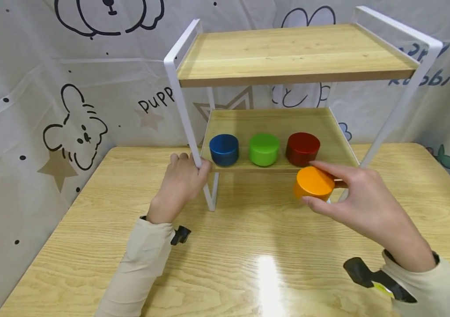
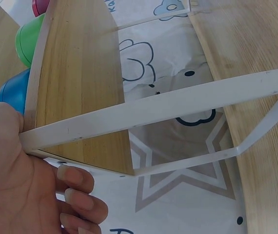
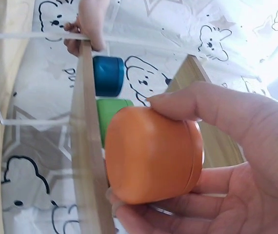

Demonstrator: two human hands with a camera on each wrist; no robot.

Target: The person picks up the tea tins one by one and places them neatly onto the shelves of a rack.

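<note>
My right hand [image 1: 361, 196] grips an orange round tin [image 1: 314, 182] between thumb and fingers, just in front of the lower shelf's right end; the orange tin [image 3: 151, 153] fills the right wrist view. On the lower shelf [image 1: 272, 119] stand a blue tin [image 1: 223, 149], a green tin [image 1: 264, 149] and a red tin [image 1: 302, 148] in a row. My left hand [image 1: 183, 180] holds the white front-left post [image 1: 185, 114] of the rack, fingers curled around it. In the left wrist view the left hand's fingers [image 2: 78, 195] lie under the white frame [image 2: 144, 112].
The two-tier wooden rack with a white metal frame stands at the back of a wooden table [image 1: 248, 255]. Its top shelf [image 1: 292, 50] is bare. A cartoon-printed white sheet [image 1: 50, 88] walls the scene behind and at the sides.
</note>
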